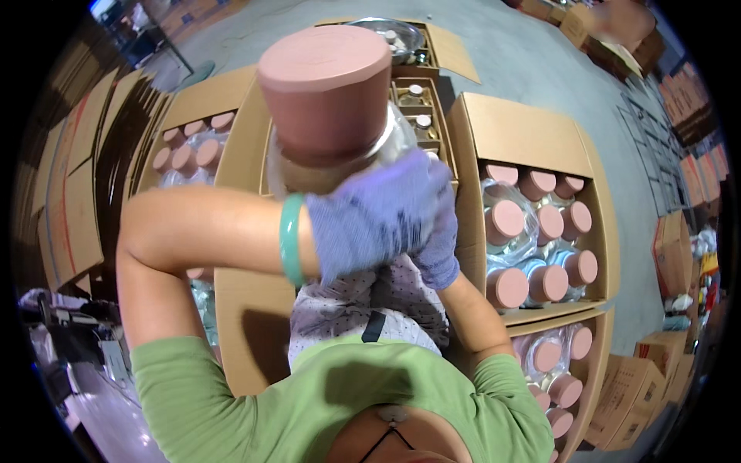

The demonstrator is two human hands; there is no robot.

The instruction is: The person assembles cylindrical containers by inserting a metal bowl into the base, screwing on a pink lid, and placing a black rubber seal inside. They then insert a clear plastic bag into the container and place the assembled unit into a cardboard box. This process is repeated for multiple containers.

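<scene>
A large clear bottle with a wide pink cap rises close in front of me, its lower part out of sight. Clear plastic film or glass glints around its shoulder. My left hand, in a purple-blue knit glove, lies across the near right side of the bottle, fingers curled. Pressed against it is my right hand, gloved alike and also closed. The two hands overlap, so whatever is between their fingers is hidden. The left glove is slightly blurred.
Right of me stand open cartons holding pink-capped bottles in clear film; another such carton is at left. Ahead, a divided carton holds small-capped bottles, with a metal bowl behind. Flattened cardboard leans far left.
</scene>
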